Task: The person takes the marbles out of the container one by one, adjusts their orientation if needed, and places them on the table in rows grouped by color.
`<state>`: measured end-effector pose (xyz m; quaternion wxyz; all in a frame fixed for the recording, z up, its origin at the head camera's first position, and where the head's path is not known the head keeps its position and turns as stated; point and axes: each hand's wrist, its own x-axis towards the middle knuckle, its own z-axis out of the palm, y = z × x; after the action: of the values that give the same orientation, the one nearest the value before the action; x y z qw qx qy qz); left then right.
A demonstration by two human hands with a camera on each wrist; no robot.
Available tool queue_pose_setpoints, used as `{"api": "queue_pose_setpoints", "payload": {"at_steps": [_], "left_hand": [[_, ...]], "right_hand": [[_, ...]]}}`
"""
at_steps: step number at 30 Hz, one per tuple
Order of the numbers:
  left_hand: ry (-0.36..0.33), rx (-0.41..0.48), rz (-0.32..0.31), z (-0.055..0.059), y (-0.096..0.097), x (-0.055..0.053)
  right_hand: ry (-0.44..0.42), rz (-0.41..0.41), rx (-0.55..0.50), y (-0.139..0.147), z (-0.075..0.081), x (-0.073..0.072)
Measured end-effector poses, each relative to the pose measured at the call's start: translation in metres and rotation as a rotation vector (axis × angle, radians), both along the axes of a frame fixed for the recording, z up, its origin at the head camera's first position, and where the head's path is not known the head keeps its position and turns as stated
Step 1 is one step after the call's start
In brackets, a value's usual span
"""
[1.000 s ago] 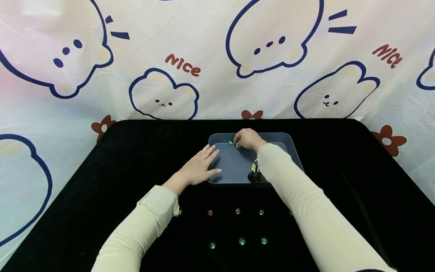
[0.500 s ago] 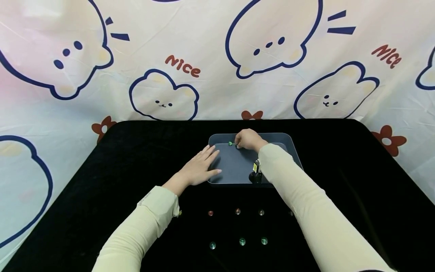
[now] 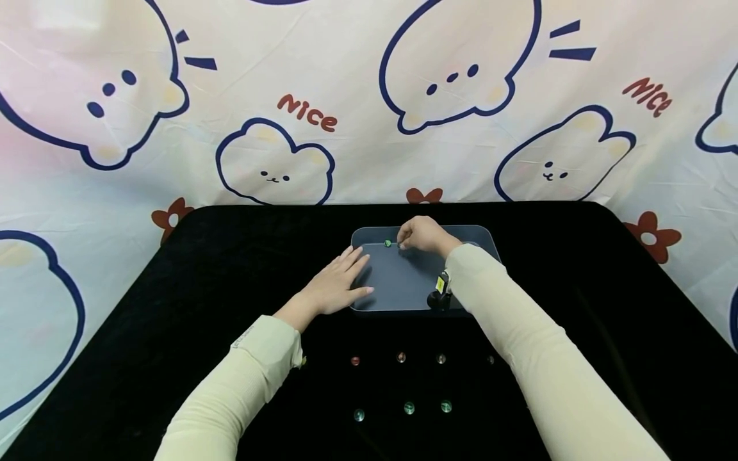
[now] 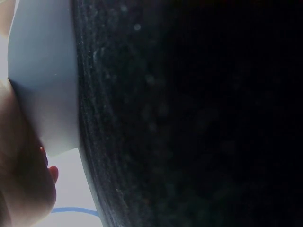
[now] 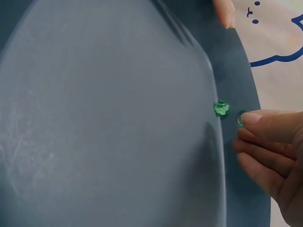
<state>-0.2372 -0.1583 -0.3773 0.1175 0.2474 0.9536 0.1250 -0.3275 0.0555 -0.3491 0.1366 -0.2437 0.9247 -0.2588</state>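
My right hand (image 3: 425, 235) is over the far part of a grey tray (image 3: 392, 282). Its thumb and fingers pinch a small clear, greenish glass marble (image 5: 240, 120), partly covered by the thumb. Just left of that hand in the head view, a green glass marble (image 3: 387, 243) lies against the tray's far inner edge; the right wrist view shows this green marble (image 5: 221, 108) close to the pinched one but apart from it. With fingers spread, my left hand (image 3: 331, 285) rests at the tray's left rim. The left wrist view shows mostly dark cloth.
On the black cloth (image 3: 259, 256) in front of the tray lie several marbles, among them a red one (image 3: 355, 361), an orange one (image 3: 401, 357), a bluish one (image 3: 359, 415) and a green one (image 3: 446, 406). A printed curtain (image 3: 357, 153) hangs behind the table.
My right forearm and wrist have shifted slightly to the right, while the fingers stay by the tray's far edge. My left hand has kept its place at the rim.
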Motion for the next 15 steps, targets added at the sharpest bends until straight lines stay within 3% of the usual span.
{"api": "queue_pose_setpoints", "payload": {"at_steps": [15], "left_hand": [[-0.023, 0.007, -0.005, 0.003, 0.001, 0.001]], "right_hand": [[-0.043, -0.031, -0.091, 0.002, 0.017, 0.009]]}}
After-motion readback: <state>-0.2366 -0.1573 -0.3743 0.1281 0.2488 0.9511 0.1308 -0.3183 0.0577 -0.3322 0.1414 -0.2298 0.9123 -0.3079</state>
